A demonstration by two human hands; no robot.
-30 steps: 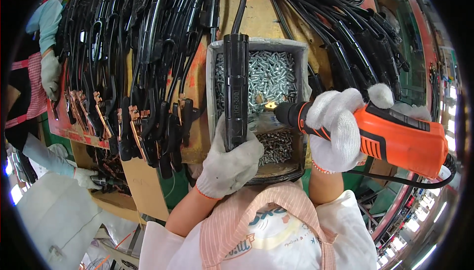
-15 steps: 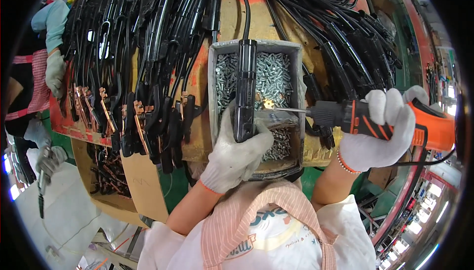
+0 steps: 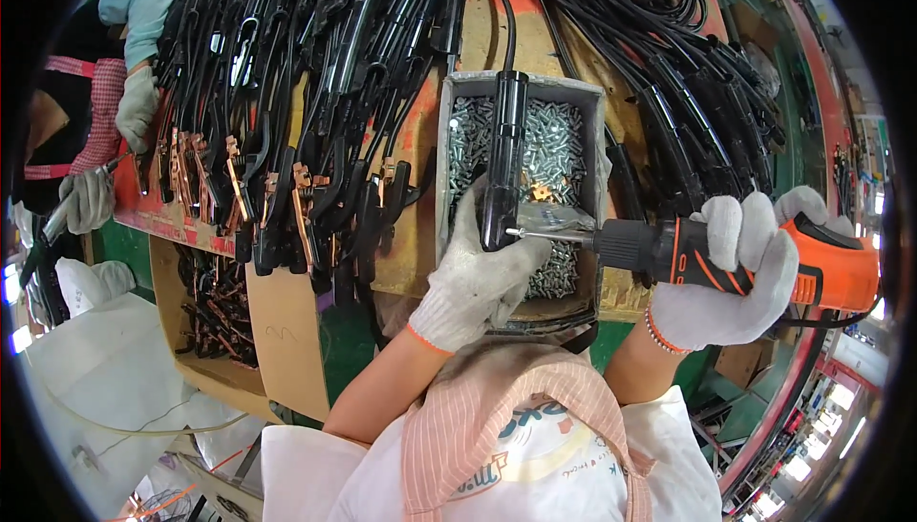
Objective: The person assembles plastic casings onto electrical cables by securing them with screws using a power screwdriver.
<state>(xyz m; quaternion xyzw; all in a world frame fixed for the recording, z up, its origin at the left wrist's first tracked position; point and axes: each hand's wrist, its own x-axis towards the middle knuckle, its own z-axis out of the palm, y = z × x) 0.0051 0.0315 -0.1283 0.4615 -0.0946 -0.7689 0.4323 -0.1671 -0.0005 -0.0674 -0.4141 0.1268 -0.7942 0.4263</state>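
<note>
My left hand (image 3: 482, 278), in a white knit glove, grips the lower end of a black tubular handle (image 3: 504, 154). A black cable (image 3: 509, 30) runs up from the handle's top. My right hand (image 3: 721, 293), gloved too, is wrapped around an orange and black electric screwdriver (image 3: 836, 264). Its thin bit (image 3: 559, 234) points left, with a small silvery screw at the tip against the handle's side near my left thumb. Under the handle stands a grey box (image 3: 444, 164) of loose silver screws (image 3: 554, 140). A brass-coloured piece (image 3: 542, 192) lies among them.
Rows of black clamp handles with copper jaws (image 3: 301, 207) cover the bench's left. More black handles and cables (image 3: 669, 111) lie on the right. A cardboard box (image 3: 272, 331) of copper parts stands below left. At the far left a co-worker's gloved hands (image 3: 138, 111) hold a tool.
The screwdriver's tip has moved left from over the screw box onto the lower side of the black handle. The whole view has shifted a little. The co-worker's lower hand has risen.
</note>
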